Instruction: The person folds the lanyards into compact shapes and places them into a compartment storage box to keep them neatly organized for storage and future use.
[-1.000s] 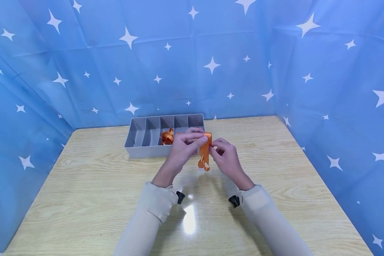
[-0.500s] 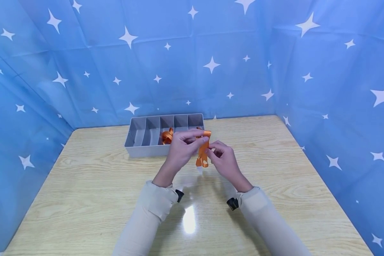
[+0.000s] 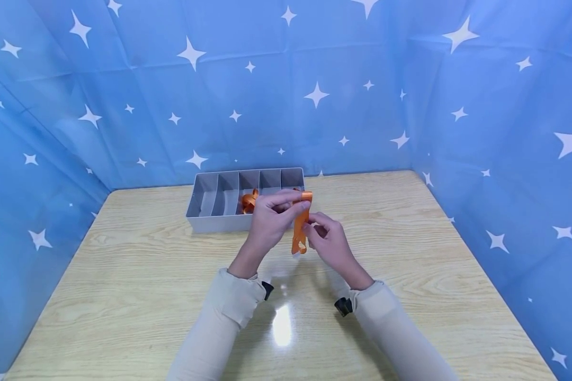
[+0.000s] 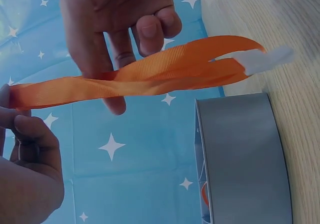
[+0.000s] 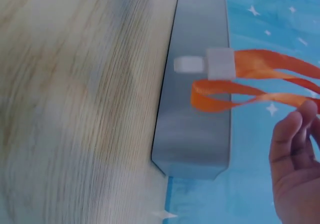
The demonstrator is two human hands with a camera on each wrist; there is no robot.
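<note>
An orange lanyard (image 3: 299,227) hangs folded in a long loop between the two hands, above the table. My left hand (image 3: 269,219) pinches its folded top end between thumb and fingers. Lower down, my right hand (image 3: 331,241) holds the strap at its edge; in the left wrist view one finger of the right hand (image 4: 120,23) passes behind the strap. A white plastic clip (image 5: 220,63) dangles at the lanyard's bottom end, beside a loose orange loop (image 5: 210,101).
A grey divided box (image 3: 219,224) stands at the back of the wooden table (image 3: 138,286), just behind the hands. Another coiled orange strap (image 3: 249,201) lies in its middle compartment. A blue star-patterned curtain (image 3: 267,95) closes off the back and sides.
The right hand has slid a little left and down along the strap. The lanyard has shifted slightly left and hangs narrower, its strands closer together. The left hand keeps its pinch.
</note>
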